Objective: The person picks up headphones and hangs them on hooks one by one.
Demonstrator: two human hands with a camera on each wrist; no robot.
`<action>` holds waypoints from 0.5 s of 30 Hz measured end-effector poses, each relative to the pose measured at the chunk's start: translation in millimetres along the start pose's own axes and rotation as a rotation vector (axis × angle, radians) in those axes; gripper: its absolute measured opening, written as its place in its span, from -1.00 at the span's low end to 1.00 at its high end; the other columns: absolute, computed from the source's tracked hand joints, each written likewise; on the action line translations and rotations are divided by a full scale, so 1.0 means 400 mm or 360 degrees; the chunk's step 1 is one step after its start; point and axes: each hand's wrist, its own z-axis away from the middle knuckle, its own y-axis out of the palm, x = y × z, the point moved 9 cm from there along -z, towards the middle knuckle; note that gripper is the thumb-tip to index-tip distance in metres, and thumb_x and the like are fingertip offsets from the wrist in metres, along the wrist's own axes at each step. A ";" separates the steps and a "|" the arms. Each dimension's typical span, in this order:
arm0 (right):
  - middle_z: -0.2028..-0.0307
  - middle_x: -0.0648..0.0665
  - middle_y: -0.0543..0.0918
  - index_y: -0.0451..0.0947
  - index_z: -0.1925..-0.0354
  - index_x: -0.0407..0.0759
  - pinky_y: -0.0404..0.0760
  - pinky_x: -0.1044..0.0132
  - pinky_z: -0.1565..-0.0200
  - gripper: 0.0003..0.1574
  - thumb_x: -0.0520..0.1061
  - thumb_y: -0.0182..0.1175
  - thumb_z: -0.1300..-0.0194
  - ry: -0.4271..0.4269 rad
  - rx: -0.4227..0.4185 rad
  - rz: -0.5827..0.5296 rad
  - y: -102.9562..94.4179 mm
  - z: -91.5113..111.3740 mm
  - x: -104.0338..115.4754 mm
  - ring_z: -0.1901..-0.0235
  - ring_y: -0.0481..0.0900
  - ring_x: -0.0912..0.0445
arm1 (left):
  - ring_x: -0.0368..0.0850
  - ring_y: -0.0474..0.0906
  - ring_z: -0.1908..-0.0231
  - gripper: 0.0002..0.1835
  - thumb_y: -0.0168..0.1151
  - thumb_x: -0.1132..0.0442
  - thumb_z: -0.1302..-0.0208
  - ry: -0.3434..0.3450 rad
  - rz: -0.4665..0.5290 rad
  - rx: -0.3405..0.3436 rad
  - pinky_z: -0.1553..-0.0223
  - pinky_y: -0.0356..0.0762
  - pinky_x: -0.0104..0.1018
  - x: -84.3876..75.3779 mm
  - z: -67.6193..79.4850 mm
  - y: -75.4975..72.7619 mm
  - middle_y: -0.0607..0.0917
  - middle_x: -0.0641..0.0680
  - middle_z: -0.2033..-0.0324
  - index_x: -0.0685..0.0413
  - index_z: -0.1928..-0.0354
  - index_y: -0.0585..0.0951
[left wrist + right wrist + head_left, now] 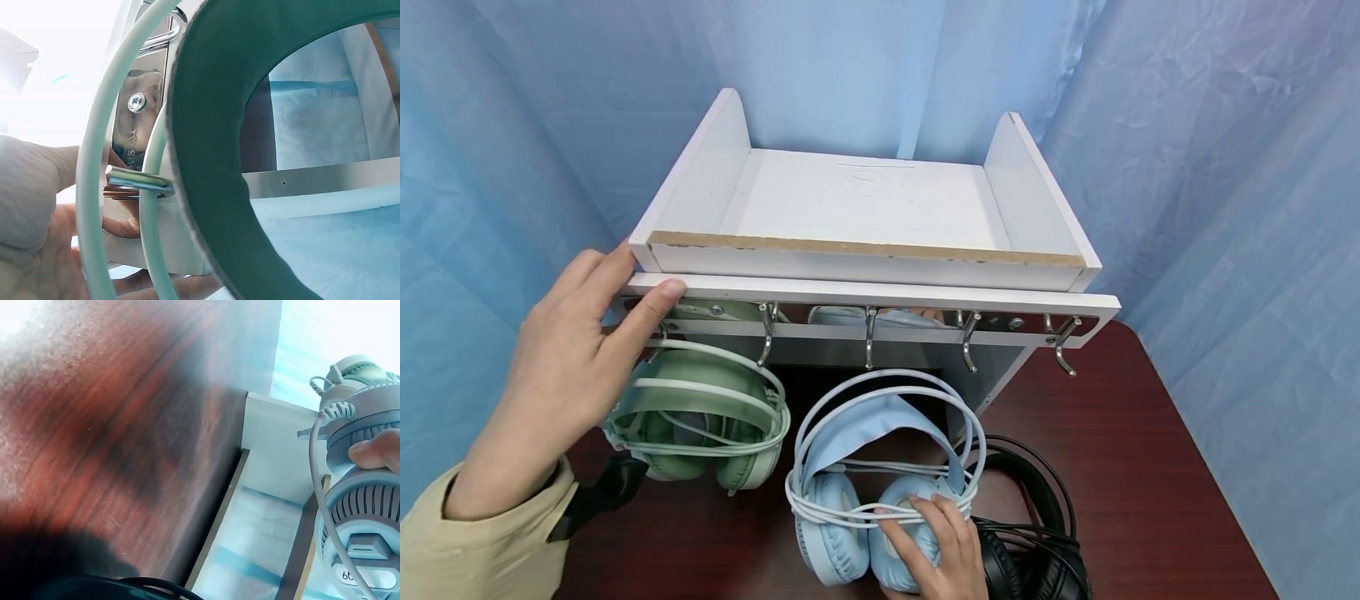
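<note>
Head view: grips, with left hand [568, 342], the left front corner of a white wooden rack [872, 204]; clasps, with right hand [946, 550], light-blue padded headphones [872, 423], below silver metal hooks [870, 337], near black padded headphones [1041, 493] on a dark-red wooden table [1157, 467]. Left-wrist view: shows mint-green padded headphones [206, 125], cable caught on a hook. Right-wrist view: shows thumb [378, 451] against light-blue earcup [369, 519].

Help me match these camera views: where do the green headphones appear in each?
Head: green headphones left of centre, beside the left hand.
Left wrist: large, their headband curving through the middle.
Right wrist: small, at the upper right, behind the blue headphones.
Shared landmark: the white rack.
</note>
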 end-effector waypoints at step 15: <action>0.23 -0.27 0.60 0.65 0.17 0.04 0.28 0.14 0.27 -0.55 0.24 -0.03 -0.32 -0.0010 -0.0163 -0.0003 -0.033 -0.033 0.006 0.19 0.44 -0.13 | 0.02 0.28 0.37 -0.51 -0.01 -0.02 -0.37 -0.0010 0.0007 -0.0010 0.44 0.13 -0.15 0.001 0.000 -0.002 0.45 0.22 0.13 -0.04 -0.28 0.37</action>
